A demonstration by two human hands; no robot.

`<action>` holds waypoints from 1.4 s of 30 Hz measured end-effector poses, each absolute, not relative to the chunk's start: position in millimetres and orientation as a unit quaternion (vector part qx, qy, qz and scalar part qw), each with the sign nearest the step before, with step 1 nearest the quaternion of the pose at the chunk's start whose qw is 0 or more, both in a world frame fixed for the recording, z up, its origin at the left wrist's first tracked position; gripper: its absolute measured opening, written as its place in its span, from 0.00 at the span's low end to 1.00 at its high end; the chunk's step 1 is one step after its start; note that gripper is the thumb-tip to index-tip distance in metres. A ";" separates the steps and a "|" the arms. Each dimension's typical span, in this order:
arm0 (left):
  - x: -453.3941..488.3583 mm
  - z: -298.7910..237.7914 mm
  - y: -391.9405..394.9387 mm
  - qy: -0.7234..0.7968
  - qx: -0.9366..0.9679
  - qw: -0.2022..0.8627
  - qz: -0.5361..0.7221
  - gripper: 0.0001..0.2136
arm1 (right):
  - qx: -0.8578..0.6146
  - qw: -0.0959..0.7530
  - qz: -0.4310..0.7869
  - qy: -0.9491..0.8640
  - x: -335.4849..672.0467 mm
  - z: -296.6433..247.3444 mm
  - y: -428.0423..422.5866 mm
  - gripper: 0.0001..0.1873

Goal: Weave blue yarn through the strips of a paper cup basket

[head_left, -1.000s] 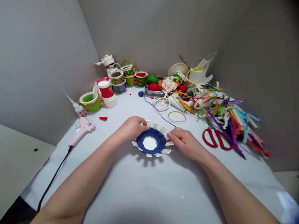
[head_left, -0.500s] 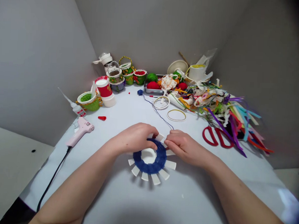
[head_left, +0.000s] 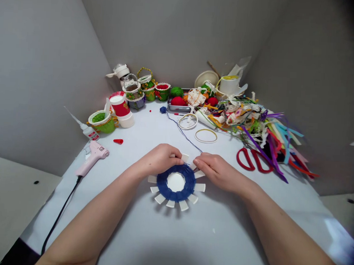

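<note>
A paper cup cut into white strips [head_left: 184,206], with blue yarn [head_left: 164,188] woven round them in a wide ring, is held above the table. My left hand [head_left: 163,160] is closed on its upper left rim, thumb and fingers pinching a strip. At the upper right, my right hand [head_left: 211,168] is closed with the yarn strand at its fingers, beside the strips. From there the strand runs back across the table to a small blue yarn ball [head_left: 163,109]. The fingertips of my right hand partly hide what they pinch.
Left stand a pink glue gun [head_left: 93,157], a glue bottle [head_left: 89,132], a red cap [head_left: 118,141] and a green basket [head_left: 102,122]. Behind are a metal tray [head_left: 179,108] of yarn and several small baskets. Right lie red-handled scissors [head_left: 253,160] and a heap of ribbons [head_left: 272,131].
My left thumb has moved up from the ring's inner edge to the strips, and the round opening shows fully. The cup has tilted slightly; the whole view has shifted a little.
</note>
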State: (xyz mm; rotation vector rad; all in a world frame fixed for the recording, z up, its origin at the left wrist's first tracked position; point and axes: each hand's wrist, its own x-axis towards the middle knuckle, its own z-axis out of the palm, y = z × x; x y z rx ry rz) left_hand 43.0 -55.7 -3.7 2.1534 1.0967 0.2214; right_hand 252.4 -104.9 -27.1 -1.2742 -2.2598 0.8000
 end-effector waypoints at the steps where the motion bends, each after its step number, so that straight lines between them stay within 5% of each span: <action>1: 43.0 -4.0 -55.4 0.429 0.829 0.348 0.085 0.11 | -0.457 0.211 0.299 -0.811 253.2 -27.0 -104.7 0.23; 21: 40.9 -6.4 -50.8 0.493 0.812 0.297 0.096 0.12 | -0.486 0.296 0.153 -0.808 255.0 -15.5 -114.1 0.12; 31: 40.1 -8.7 -51.1 0.518 0.813 0.247 0.100 0.11 | -0.438 0.243 0.022 -0.865 252.1 -19.1 -118.3 0.10; 42: 40.2 -8.0 -50.5 0.526 0.811 0.237 0.099 0.11 | -0.402 0.282 0.025 -0.871 249.9 -21.0 -116.2 0.07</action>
